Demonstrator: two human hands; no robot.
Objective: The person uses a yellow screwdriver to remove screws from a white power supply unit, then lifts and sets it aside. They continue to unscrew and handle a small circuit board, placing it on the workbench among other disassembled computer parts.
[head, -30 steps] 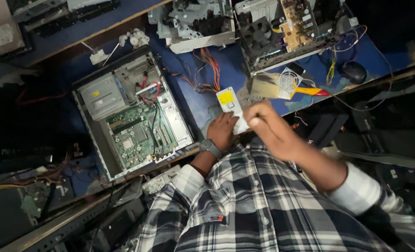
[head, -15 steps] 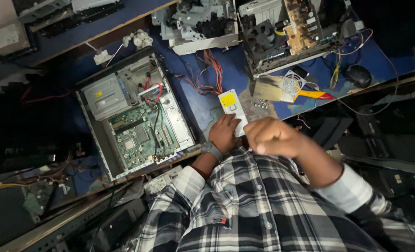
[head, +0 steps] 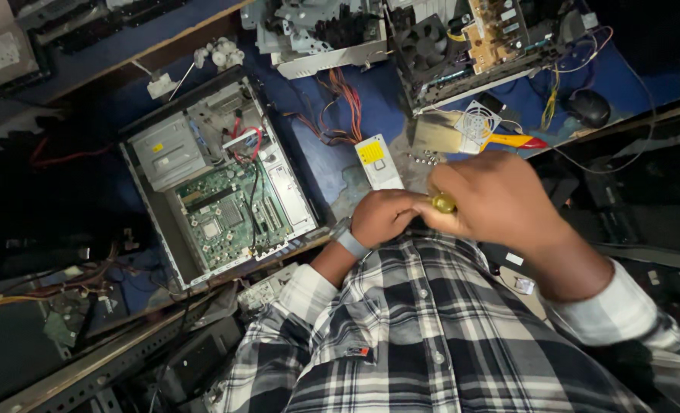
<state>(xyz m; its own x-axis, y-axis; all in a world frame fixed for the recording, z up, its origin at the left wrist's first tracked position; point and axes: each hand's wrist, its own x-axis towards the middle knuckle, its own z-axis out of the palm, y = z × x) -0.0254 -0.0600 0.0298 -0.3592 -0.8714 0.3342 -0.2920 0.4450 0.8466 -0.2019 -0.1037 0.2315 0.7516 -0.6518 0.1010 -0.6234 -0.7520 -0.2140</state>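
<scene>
My left hand (head: 382, 218), a grey band on its wrist, rests closed on the near end of a small grey power-supply box (head: 378, 162) with a yellow label, lying on the blue bench. Close beside it, my right hand (head: 500, 199) is wrapped around a screwdriver whose yellow handle end (head: 444, 203) shows between the two hands. The shaft and tip are hidden by my hands. Several small screws (head: 425, 158) lie just beyond the box.
An open desktop computer case (head: 217, 183) with a green motherboard lies at the left. Stripped chassis parts (head: 317, 30), a fan and circuit board unit (head: 462, 46), orange cables (head: 340, 99), a small white fan (head: 477, 121) and a black mouse (head: 589, 107) crowd the far bench.
My right hand has shifted slightly right and turned, so the yellow handle end now shows. The left hand stays on the box's near end.
</scene>
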